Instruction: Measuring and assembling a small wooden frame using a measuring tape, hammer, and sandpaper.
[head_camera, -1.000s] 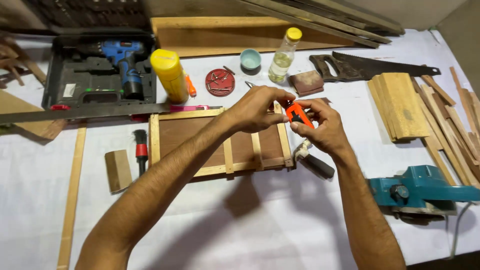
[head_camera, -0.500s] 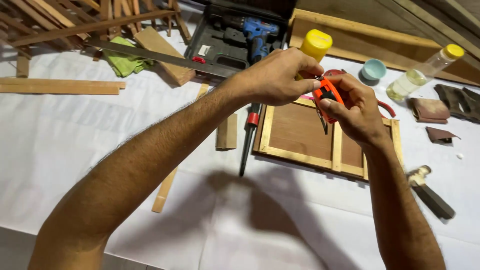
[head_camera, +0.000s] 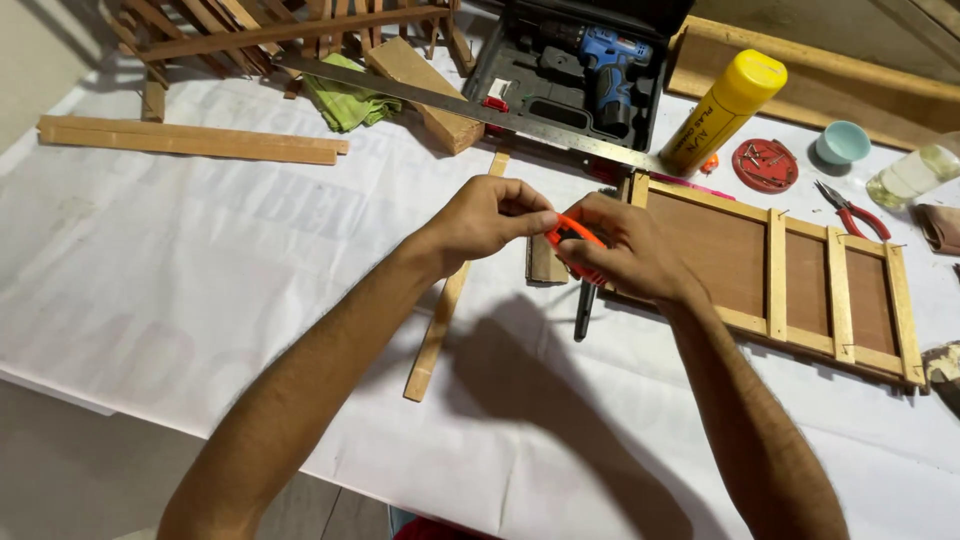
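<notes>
My right hand grips a small orange tool, possibly a tape measure or cutter, its shape mostly hidden by fingers. My left hand pinches the tool's top edge with thumb and forefinger. Both hands hover above the white table cover, just left of a framed wooden panel with thin cross slats. Below the hands lie a small wood block, a dark-handled tool and a thin wooden strip.
A long metal ruler crosses the back. Behind it sit a blue drill in its black case, a yellow-capped bottle, a red lid with nails, red pliers, a teal cup, a green cloth, wood lengths.
My head has turned further left, so the panel and tools slid right in view. Both hands stay together on the orange tool and have come nearer the table's front-left.
</notes>
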